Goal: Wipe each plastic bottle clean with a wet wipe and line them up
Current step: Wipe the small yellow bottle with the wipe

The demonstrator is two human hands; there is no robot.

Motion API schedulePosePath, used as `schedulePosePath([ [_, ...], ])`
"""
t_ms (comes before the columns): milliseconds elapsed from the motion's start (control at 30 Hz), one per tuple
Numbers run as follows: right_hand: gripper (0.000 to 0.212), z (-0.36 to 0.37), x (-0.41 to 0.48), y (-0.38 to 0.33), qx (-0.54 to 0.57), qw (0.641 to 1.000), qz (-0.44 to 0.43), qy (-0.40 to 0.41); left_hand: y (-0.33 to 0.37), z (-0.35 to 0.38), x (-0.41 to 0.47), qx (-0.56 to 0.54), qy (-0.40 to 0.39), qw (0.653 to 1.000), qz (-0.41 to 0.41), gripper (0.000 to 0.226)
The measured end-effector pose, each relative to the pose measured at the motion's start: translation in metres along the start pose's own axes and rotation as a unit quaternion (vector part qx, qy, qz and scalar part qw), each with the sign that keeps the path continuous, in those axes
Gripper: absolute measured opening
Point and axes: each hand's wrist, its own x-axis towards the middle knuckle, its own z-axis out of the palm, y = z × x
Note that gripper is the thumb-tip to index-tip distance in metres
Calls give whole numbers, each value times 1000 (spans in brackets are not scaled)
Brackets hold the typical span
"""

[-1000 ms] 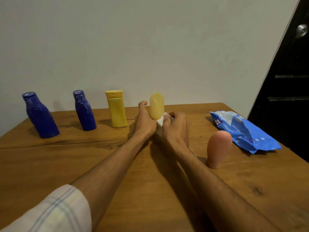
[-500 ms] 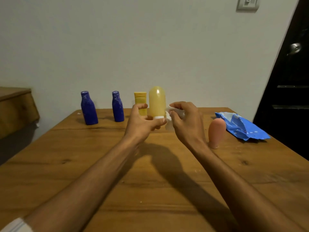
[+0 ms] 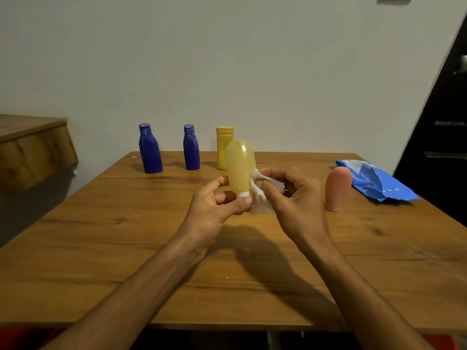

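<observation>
Holding the pale yellow bottle (image 3: 240,168) cap-down, now lifted clear of the table (image 3: 126,236), the left hand (image 3: 217,205) is pinching its white cap (image 3: 243,194) while the right hand (image 3: 295,200) is clamping the wet wipe (image 3: 260,195) against its 4 o'clock flank; wiping is probably beginning.

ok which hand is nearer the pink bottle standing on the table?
Right. The right hand, pinching the wet wipe, sits just beside the pink bottle, apart from it. The left hand is farther, beyond the right one, holding the pale yellow bottle.
</observation>
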Motion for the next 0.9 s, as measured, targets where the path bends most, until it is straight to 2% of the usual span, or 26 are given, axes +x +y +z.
schedulePosePath([
  [100,20,1,-3,3,8,1000,9,-3,-3,-1,-1,-9,-10,1000,-9,76],
  [200,18,3,-3,2,8,1000,7,-7,-6,-4,0,-28,-7,999,-16,66],
  [467,20,-4,0,1,-66,992,-107,18,-6,-6,-2,-36,-9,999,-21,64],
  [567,20,-3,-4,1,-82,988,-130,-16,-9,-8,-2,-34,-13,999,-19,59],
  [667,20,-2,-7,1,-99,982,-141,-71,-10,-8,-3,-25,-12,999,-17,69],
  [733,19,-2,-6,3,-93,982,-143,-81,-10,-8,-4,-23,-12,999,-20,77],
  [900,19,1,-5,9,-72,990,-108,-52,-11,-4,-6,0,-18,999,-26,62],
])
